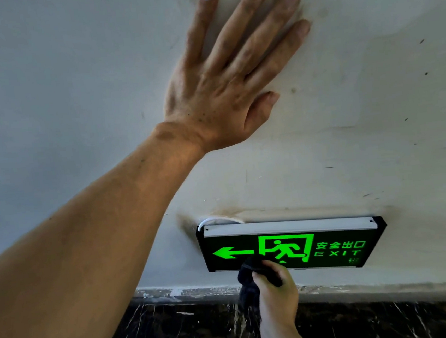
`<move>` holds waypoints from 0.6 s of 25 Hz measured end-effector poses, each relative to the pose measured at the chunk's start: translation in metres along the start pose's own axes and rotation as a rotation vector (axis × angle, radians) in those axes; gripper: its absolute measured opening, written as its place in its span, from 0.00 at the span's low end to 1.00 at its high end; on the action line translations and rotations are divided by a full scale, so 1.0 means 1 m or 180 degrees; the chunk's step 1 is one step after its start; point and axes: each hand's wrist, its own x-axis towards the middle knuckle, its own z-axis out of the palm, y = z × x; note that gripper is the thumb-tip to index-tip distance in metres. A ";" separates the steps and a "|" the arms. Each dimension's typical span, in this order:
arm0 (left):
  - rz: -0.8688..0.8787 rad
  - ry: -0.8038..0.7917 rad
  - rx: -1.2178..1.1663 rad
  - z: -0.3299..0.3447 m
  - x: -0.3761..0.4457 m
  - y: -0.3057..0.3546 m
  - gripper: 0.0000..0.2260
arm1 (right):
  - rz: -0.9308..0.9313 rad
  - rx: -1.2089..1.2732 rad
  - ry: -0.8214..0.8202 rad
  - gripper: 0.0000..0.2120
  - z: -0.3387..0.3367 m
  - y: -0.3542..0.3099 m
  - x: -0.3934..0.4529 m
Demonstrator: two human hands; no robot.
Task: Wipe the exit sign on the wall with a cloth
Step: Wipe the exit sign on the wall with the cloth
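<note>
The exit sign (332,242) is a black box low on the white wall, lit green with an arrow, a running figure and the word EXIT. My right hand (278,291) grips a dark cloth (250,278) and presses it against the sign's lower edge, below the arrow and the running figure. Part of the cloth hangs down under my fist. My left hand (225,87) lies flat on the wall above the sign, fingers spread, holding nothing.
The white wall (373,100) is scuffed and stained around the sign. A white cable (213,220) loops out at the sign's top left corner. Below runs a chipped skirting edge (190,292) and dark marble (178,334) with white veins.
</note>
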 end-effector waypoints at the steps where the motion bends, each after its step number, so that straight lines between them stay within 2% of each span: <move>1: 0.0004 0.0009 0.0009 0.000 0.000 0.000 0.26 | -0.0011 0.0091 0.0065 0.14 -0.008 -0.003 0.005; 11: 0.0096 -0.0065 0.0141 -0.003 0.000 0.000 0.28 | 0.0091 0.0718 0.0658 0.12 -0.072 -0.033 0.044; 15: 0.0111 -0.0109 0.0200 -0.003 -0.001 -0.001 0.28 | 0.0333 0.1060 0.0999 0.21 -0.093 -0.047 0.057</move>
